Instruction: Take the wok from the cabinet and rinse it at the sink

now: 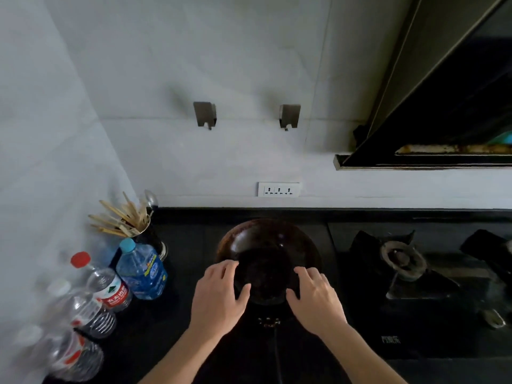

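Note:
A dark round wok [267, 245] sits on the black countertop [194, 234] in front of me, its handle [277, 347] pointing back toward me. My left hand [219, 295] hovers over the wok's near left rim with fingers spread and relaxed. My right hand [315, 297] is over the near right rim, fingers likewise spread. Whether the fingers touch the rim I cannot tell. Neither hand grips anything. No sink and no cabinet are in view.
Several plastic water bottles [142, 270] stand at the left, next to a metal holder with chopsticks and a spoon [130, 217]. A gas hob [404, 259] lies to the right under a range hood [443, 106]. A wall socket [278, 189] and two hooks [205, 115] are on the wall.

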Demonstrator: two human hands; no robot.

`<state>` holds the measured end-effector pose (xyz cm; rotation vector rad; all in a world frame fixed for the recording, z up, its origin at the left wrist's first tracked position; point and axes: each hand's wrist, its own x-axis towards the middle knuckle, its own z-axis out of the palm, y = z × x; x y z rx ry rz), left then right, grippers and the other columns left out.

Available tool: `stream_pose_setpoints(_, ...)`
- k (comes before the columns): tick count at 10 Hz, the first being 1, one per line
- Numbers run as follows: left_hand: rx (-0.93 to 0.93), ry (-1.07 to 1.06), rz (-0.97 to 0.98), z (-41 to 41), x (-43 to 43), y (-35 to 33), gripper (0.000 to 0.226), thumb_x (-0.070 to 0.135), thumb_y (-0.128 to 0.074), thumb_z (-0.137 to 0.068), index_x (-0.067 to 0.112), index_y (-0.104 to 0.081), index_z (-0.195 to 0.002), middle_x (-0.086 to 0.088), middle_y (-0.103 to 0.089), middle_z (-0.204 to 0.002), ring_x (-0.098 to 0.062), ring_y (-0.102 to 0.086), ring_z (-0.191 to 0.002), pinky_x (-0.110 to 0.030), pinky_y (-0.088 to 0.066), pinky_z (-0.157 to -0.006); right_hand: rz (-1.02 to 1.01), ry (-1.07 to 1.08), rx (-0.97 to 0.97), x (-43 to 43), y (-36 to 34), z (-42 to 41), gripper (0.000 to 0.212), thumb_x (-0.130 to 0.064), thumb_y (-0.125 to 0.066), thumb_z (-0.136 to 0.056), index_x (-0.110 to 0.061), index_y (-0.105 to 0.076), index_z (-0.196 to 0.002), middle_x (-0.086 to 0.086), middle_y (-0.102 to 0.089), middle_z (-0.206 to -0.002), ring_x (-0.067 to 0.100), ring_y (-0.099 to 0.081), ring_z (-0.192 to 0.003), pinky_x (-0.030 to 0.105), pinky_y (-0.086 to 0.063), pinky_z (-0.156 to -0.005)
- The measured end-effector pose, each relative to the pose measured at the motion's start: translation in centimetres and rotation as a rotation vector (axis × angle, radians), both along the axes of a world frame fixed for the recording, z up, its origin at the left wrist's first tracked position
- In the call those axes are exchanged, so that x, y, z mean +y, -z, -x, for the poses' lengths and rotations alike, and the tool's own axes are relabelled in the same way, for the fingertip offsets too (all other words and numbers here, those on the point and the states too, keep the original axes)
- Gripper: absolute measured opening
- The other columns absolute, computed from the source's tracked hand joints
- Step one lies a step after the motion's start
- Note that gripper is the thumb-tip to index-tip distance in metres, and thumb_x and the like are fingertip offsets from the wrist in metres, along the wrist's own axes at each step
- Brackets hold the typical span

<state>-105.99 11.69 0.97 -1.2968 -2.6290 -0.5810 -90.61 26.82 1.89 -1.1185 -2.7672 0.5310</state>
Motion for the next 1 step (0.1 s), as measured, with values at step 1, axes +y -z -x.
stream_pose_setpoints(1, 0.102, 0.062, -0.004, 1.85, 2.44, -3.64, 0.052, 0.053, -0.054, -0.086, 0.021, -0.057, -0.126, 0.005, -0.065, -0.124, -0.017, -0.060, -0.114, -0.032, -0.053, -0.086, -0.100, -0.054, -0.030, 2.77, -3.18, 1.88, 0.054, -0.045, -0.048, -0.095, -0.020, -0.040, -0.142, 0.002, -0.051, -0.137, 0.023, -0.048, -0.126, 0.038, -0.046, -0.101)
